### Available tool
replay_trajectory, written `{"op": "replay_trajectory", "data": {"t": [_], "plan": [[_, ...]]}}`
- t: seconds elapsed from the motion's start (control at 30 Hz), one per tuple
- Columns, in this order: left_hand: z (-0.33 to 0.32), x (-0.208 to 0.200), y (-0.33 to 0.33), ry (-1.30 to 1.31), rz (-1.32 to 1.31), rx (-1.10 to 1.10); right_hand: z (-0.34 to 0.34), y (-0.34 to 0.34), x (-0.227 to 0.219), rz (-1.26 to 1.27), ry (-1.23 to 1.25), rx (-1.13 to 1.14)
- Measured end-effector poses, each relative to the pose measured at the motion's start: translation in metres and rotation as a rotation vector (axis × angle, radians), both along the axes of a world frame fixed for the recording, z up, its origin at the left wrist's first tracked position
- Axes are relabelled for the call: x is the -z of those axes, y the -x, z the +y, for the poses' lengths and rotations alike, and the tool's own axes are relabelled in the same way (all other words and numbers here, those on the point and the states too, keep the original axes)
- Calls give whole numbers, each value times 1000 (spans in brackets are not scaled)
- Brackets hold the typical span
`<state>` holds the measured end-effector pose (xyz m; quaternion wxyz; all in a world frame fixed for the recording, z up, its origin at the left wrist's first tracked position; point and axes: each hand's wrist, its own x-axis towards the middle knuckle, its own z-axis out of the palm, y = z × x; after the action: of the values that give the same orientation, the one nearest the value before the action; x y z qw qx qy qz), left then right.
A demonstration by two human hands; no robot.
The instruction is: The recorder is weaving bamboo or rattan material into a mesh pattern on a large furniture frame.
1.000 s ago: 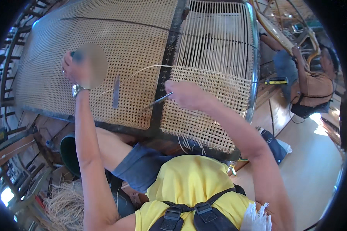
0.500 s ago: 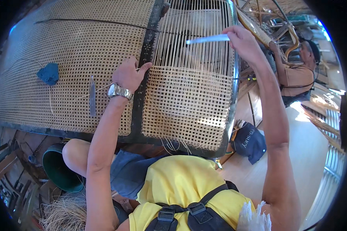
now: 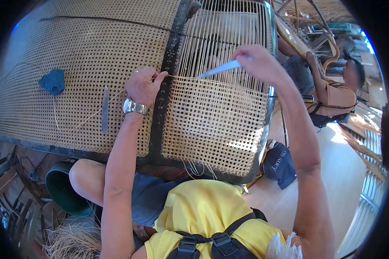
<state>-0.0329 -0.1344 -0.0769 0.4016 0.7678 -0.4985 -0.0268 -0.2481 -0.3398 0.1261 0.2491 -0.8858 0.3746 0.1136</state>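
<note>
My left hand, with a metal watch at the wrist, rests by the dark patterned frame bar. Thumb and finger pinch a thin cane strand, whose tail trails left over the finished weave. In my right hand is a flat, pale, pointed strip tool. Its tip points left, at the upper border of the partly woven cane panel. Above that border, upright cane strands run without crosswise ones. A second flat translucent strip lies on the finished cane panel.
A blue lump sits on the left panel. Below stand a green bucket and a bundle of loose cane. A dark cap lies right of the frame. Another person works at the right beside curved pieces.
My right hand has come down and slightly left, bringing the strip tool's tip to the border of the weave. The left hand stays at the bar, a cane strand now showing at its thumb.
</note>
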Motion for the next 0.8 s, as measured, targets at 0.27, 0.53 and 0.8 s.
{"op": "replay_trajectory", "data": {"t": [0.27, 0.53, 0.8], "plan": [[1, -3, 8, -11, -71, -49, 15, 20, 2, -181, 85, 6], [-3, -2, 8, -37, -69, -90, 14, 20, 2, -81, -123, 234], [-3, 3, 5, 29, -55, -69, 23, 11, 23, -193, -185, 219]]}}
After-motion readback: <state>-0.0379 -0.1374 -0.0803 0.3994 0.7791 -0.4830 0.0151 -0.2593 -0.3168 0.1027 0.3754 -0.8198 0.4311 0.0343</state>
